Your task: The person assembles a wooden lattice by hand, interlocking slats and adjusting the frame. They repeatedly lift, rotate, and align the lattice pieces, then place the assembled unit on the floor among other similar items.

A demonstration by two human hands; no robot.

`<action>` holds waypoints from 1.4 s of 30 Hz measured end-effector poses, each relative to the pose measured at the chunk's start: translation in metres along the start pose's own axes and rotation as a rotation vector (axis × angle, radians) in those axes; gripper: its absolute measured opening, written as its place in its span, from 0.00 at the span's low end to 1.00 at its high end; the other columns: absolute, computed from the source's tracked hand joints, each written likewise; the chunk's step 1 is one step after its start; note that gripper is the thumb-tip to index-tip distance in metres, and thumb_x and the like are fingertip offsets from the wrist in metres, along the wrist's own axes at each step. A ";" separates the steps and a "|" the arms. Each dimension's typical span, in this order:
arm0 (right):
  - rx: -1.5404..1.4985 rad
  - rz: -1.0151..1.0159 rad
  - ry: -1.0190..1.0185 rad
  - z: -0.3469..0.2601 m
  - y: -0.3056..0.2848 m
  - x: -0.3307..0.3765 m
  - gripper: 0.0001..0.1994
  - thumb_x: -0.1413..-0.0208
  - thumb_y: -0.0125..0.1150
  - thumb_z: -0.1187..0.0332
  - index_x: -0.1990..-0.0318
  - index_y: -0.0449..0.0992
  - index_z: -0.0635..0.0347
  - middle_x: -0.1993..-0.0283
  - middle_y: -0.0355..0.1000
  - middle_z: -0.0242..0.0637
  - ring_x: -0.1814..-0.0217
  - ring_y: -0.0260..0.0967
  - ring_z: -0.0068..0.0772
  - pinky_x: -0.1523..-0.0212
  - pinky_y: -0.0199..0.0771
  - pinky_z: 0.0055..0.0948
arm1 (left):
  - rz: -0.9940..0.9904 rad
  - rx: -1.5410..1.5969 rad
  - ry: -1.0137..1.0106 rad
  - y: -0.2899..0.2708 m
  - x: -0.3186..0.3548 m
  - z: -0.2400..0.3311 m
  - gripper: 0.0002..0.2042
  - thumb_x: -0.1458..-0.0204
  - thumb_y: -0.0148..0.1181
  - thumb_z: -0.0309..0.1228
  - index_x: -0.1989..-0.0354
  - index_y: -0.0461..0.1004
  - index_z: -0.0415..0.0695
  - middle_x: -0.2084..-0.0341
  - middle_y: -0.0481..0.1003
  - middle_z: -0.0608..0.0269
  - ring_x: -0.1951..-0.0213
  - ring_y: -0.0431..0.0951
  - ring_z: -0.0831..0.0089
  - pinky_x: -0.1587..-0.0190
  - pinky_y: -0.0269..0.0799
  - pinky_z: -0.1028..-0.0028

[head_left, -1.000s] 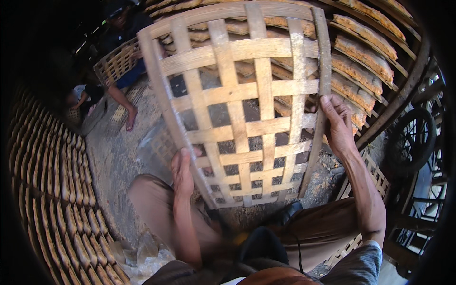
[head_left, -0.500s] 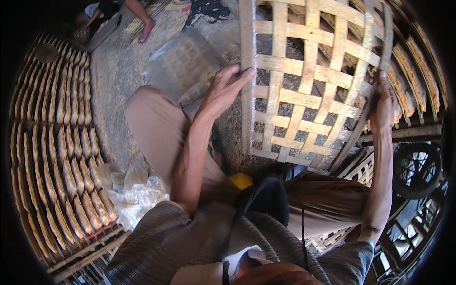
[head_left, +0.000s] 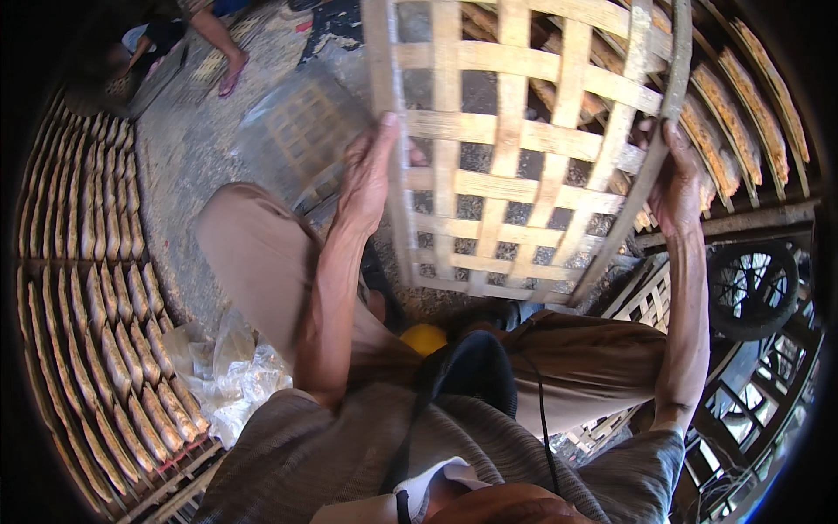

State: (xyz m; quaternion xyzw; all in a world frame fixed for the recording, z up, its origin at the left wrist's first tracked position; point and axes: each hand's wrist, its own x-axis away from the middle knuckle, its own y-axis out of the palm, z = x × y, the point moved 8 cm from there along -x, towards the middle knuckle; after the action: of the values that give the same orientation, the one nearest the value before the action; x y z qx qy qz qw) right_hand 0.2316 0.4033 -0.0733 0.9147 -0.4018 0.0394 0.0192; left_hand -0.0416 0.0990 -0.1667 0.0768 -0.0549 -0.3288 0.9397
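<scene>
A woven bamboo tray (head_left: pixel 515 179), an open lattice of pale strips between two long side rails, stands tilted up in front of me. My left hand (head_left: pixel 371 170) grips its left rail, the thumb on the near side and fingertips showing behind the lattice. Around the right rail my right hand (head_left: pixel 676 179) is closed, thumb up along the wood. Through the gaps in the weave I see dark floor and parts of the rack behind. The tray's top end runs out of view.
Racks of filled slats (head_left: pixel 105 341) line the left side; another filled rack (head_left: pixel 738 113) rises at the right. A clear plastic sheet (head_left: pixel 292 131) lies on the floor ahead, crumpled plastic (head_left: pixel 240 380) by my left side. A wheel (head_left: pixel 752 290) stands at right. Another person's foot (head_left: pixel 233 74) is far left.
Both my hands have carried the bamboo tray a little to the left within the view. The surroundings have also shifted left, as my head has turned slightly. My grip stays on both rails.
</scene>
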 end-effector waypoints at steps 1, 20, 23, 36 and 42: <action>-0.036 0.046 -0.099 -0.004 0.012 0.001 0.29 0.38 0.60 0.38 0.50 0.78 0.58 0.54 0.75 0.35 0.57 0.69 0.20 0.63 0.76 0.23 | 0.059 0.051 0.040 -0.003 0.000 0.000 0.22 0.32 0.55 0.53 0.63 0.81 0.46 0.75 0.77 0.69 0.70 0.76 0.79 0.63 0.73 0.74; 0.374 0.042 -0.259 -0.006 0.049 0.012 0.22 0.30 0.57 0.47 0.49 0.79 0.58 0.70 0.79 0.29 0.73 0.71 0.16 0.72 0.71 0.21 | 0.042 -0.246 -0.135 -0.006 -0.008 -0.020 0.27 0.33 0.55 0.50 0.37 0.69 0.39 0.48 0.77 0.54 0.42 0.74 0.63 0.41 0.69 0.57; 0.449 0.060 -0.358 -0.018 0.053 0.016 0.20 0.30 0.59 0.50 0.48 0.79 0.58 0.72 0.78 0.27 0.75 0.70 0.13 0.76 0.67 0.17 | -0.008 -0.169 -0.284 -0.009 -0.005 -0.036 0.36 0.33 0.53 0.55 0.27 0.59 0.39 0.38 0.71 0.46 0.36 0.70 0.56 0.36 0.65 0.52; 0.223 0.054 -0.154 -0.025 0.073 -0.030 0.23 0.28 0.55 0.52 0.39 0.76 0.61 0.68 0.78 0.30 0.71 0.68 0.16 0.69 0.70 0.18 | 0.123 -0.132 -0.243 -0.029 -0.009 -0.042 0.32 0.34 0.51 0.59 0.43 0.77 0.39 0.64 0.80 0.58 0.59 0.79 0.68 0.54 0.75 0.64; 0.334 -0.187 -0.213 -0.007 0.140 -0.067 0.32 0.27 0.50 0.65 0.19 0.47 0.44 0.59 0.76 0.35 0.53 0.72 0.26 0.45 0.74 0.32 | 0.265 0.145 -0.177 -0.087 0.012 -0.021 0.22 0.33 0.60 0.41 0.37 0.72 0.42 0.67 0.78 0.64 0.65 0.79 0.76 0.62 0.81 0.71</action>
State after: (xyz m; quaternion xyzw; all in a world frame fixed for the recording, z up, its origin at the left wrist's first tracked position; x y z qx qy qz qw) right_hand 0.0830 0.3588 -0.0716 0.9375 -0.3027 0.0064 -0.1715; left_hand -0.0826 0.0265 -0.2029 0.1073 -0.1704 -0.2026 0.9583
